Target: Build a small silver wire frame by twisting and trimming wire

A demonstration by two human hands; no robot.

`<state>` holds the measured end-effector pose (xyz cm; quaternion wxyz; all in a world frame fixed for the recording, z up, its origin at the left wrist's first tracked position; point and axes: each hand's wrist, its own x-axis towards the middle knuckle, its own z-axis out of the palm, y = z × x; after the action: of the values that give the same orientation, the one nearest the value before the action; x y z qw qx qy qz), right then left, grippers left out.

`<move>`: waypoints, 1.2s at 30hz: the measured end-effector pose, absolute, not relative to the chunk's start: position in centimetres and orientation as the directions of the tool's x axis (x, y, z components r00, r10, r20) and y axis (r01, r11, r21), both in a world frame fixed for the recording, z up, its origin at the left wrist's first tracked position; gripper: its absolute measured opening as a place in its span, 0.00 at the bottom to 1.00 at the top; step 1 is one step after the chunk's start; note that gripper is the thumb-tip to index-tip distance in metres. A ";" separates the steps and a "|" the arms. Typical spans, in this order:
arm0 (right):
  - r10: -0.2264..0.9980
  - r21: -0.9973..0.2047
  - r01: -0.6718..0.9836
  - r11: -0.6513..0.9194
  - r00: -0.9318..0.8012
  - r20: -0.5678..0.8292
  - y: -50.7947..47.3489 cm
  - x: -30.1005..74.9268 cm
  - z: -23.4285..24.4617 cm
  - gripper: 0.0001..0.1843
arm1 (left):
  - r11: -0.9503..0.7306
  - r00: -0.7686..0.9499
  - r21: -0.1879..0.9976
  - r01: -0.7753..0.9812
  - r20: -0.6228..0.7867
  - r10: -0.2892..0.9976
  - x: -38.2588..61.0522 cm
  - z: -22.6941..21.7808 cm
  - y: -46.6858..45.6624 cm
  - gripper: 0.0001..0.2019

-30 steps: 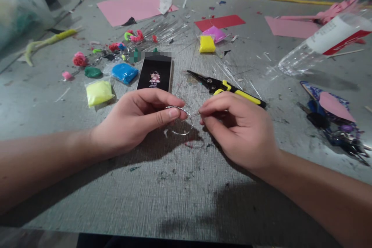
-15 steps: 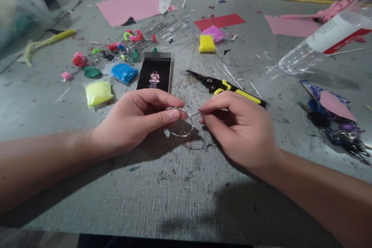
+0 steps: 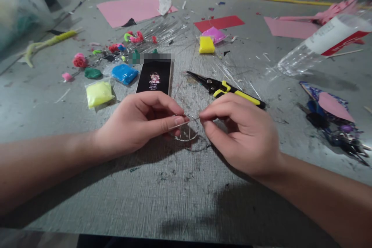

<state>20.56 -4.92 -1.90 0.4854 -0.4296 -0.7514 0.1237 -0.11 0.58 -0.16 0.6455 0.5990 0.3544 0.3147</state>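
Note:
Between thumb and fingers my left hand [image 3: 145,122] pinches a small ring of twisted silvery wire [image 3: 186,139]. The ring hangs above the table, its lower right side showing and its left part hidden by the fingers. My right hand [image 3: 241,131] is closed in a pinch at the ring's right side, on a thin wire end [image 3: 196,118] that reaches toward the ring. Just beyond my right hand lie black and yellow pliers [image 3: 229,90]. A phone [image 3: 154,75] with a lit screen lies behind my left hand.
Clay packets in light yellow [image 3: 99,94], blue [image 3: 124,74] and bright yellow [image 3: 206,45] lie on the grey table [image 3: 180,201]. A plastic bottle [image 3: 322,44] lies at the right, near a bunch of keys [image 3: 318,119]. Pink paper [image 3: 130,7] and loose clear strands are farther back.
The ring has shifted slightly right and down with my left hand and turned a little. My right hand still pinches the wire end, close to the ring.

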 end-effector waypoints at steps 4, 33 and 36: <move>0.770 -0.597 0.537 0.596 -0.171 0.615 -4.9 20.6 -1.9 0.09 | 0.064 0.584 0.996 0.057 -0.085 0.807 -0.4 -0.3 0.7 0.04; 0.962 -0.924 0.268 0.274 -0.072 0.265 -5.1 20.1 -2.4 0.10 | -0.128 0.591 0.955 0.267 -0.057 0.805 -0.2 -0.1 0.4 0.03; 0.963 -0.918 0.294 0.267 -0.051 0.264 -5.0 20.0 -2.4 0.06 | -0.176 0.585 0.948 0.264 -0.012 0.811 -0.3 -0.3 0.3 0.03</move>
<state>20.05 -5.03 -2.37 0.4795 -0.4948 -0.6353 0.3487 -0.26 0.34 -0.30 0.5226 0.7206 0.3728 0.2620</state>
